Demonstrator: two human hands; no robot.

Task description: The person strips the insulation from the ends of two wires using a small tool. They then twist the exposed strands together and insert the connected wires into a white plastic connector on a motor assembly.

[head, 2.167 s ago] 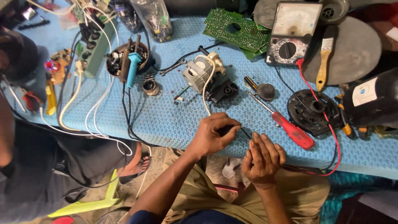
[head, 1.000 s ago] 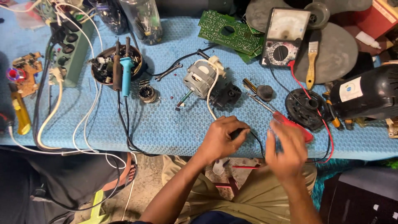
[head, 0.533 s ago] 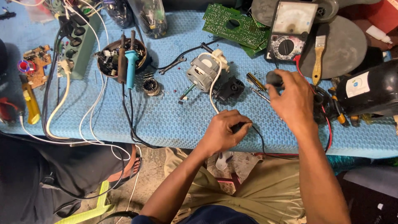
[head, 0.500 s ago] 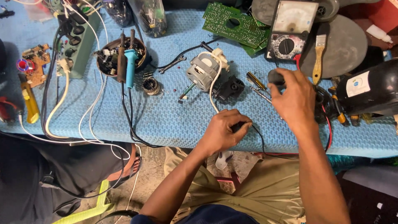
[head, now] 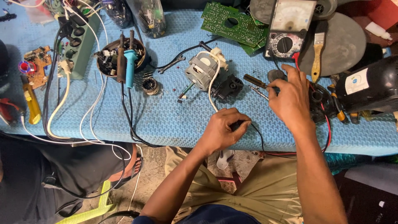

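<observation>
Left hand: my grip pinches the black probe, lower centre.
Right hand: fingers spread, reaching for the meter, upper right.
Progress: I judge no reading under way; motor untouched.

Near the lower middle of the frame, the left hand closes around a black probe whose black lead trails off the front edge of the blue desk. The right hand reaches up right of centre, fingers at a red lead just below the analog multimeter. A small grey motor lies above the left hand, and a green circuit board sits at the top.
</observation>
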